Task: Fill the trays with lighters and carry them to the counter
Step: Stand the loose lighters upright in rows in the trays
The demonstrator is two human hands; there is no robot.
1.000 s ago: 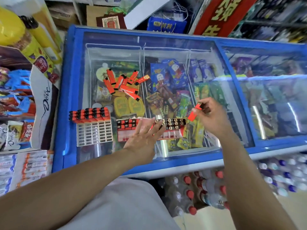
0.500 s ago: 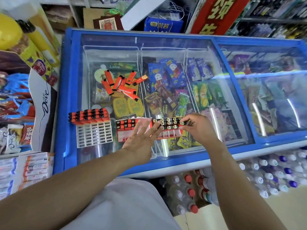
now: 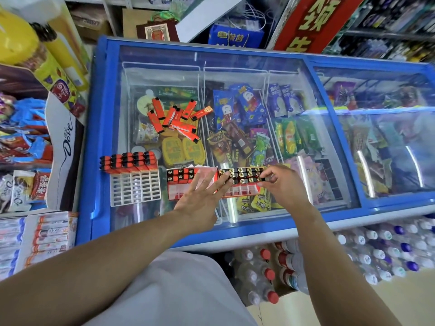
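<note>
Near the freezer lid's (image 3: 235,64) front edge, our left hand (image 3: 202,198) lies flat, fingers straight, steadying the red tray (image 3: 240,192); our right hand (image 3: 282,184) pinches a lighter (image 3: 260,179) there.

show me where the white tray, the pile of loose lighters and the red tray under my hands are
white tray (image 3: 135,190): head view, on its empty grid slots.
pile of loose lighters (image 3: 175,120): head view, middle of the heap.
red tray (image 3: 240,191): head view, front wall.
</note>
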